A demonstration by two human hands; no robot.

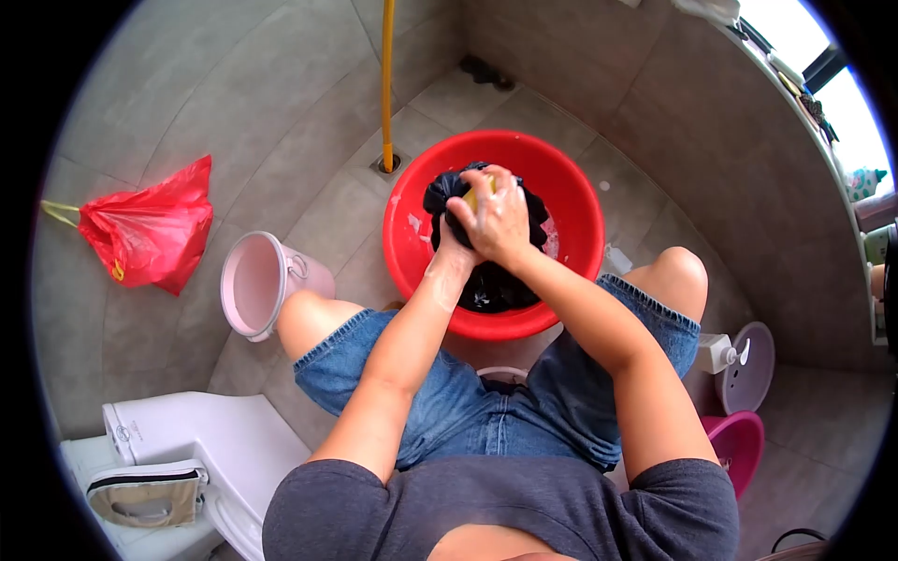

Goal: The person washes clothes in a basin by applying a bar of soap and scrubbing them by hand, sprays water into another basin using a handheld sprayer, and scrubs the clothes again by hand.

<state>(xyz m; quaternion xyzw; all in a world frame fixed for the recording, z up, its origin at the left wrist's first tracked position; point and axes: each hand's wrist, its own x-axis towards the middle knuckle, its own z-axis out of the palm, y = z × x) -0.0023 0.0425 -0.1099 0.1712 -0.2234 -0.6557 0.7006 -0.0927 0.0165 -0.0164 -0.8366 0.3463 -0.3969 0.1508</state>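
Upper centre, red basin [588, 215]: left hand [456, 245] likely braces black cloth [445, 194] (fingers hidden, can't tell) — right hand [503, 224], fingers clasping yellow bar [481, 194].

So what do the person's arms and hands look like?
Two short, dark grey fabric sleeves, then bare arms. The right hand and partly hidden left hand show no gloves. Whitish suds streak the right hand and left wrist.

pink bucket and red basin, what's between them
In the head view, bare floor shows between the bucket and basin; the left knee is nearer the camera.
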